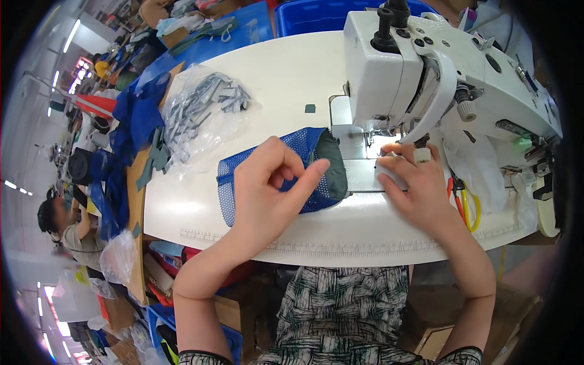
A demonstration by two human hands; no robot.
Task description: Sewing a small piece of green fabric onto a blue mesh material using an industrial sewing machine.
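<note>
A piece of blue mesh fabric with a dark green cloth edge (331,165) lies on the white sewing table, left of the machine's needle area. Above the mesh hovers my left hand (267,182), fingers half curled and thumb stretched out, with nothing visible between them. My right hand (413,182) rests on the metal plate just in front of the presser foot of the white sewing machine (389,79). Its fingers are spread and bent, some of them partly hidden behind the machine head; I see nothing held in it. A white band or ring (421,155) sits on one finger.
Red-and-yellow-handled scissors (466,204) lie right of my right hand. A clear plastic bag of grey-green strips (207,103) lies at the left, and a small green scrap (310,109) behind the mesh. A blue bin (316,18) stands beyond the table. Another person (82,234) is far left.
</note>
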